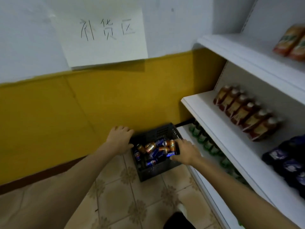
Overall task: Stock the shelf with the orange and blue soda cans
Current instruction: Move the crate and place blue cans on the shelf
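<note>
Head view: dark perforated plastic crate [162, 133] on the patterned tile floor [125, 200], wedged between the yellow wall and the white metal shelf unit [212, 113]. Left hand [119, 139] curls over the crate's far-left rim, probably to steady it. Right hand [185, 152] wraps an orange aluminium soda can [172, 145] at the right rim, with a blue can [171, 154] against the fingers; whether it grips that too I cannot tell. Remaining orange and blue cans [152, 151] lie jumbled inside: smooth, glossy cylinders, likely to roll.
</note>
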